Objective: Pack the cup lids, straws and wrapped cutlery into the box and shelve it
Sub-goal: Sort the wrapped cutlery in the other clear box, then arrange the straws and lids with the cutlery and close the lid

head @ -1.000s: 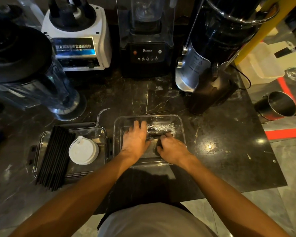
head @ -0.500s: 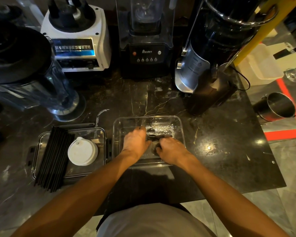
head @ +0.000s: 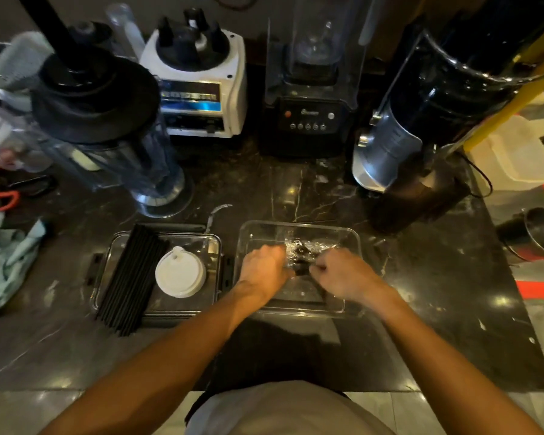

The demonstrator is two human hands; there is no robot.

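A clear plastic box (head: 352, 240) sits on the dark marble counter in front of me. Both hands are inside it. My left hand (head: 264, 266) and my right hand (head: 343, 274) pinch the shiny wrapped cutlery (head: 302, 249) that lies across the box's middle. To the left lies the box's clear lid (head: 212, 243), upturned. On it rest a bundle of black straws (head: 132, 274) and a stack of white cup lids (head: 180, 273).
Blenders stand along the back: a jug (head: 107, 146) at left, a white base (head: 201, 89), a black covered one (head: 308, 89). A grinder (head: 421, 136) stands at right, a steel pitcher (head: 537, 233) past the counter's right edge, a pale cloth (head: 7, 259) at far left.
Both hands have drawn back toward me inside the box and closed on the wrapped cutlery. My view has tilted so more of the left counter shows.
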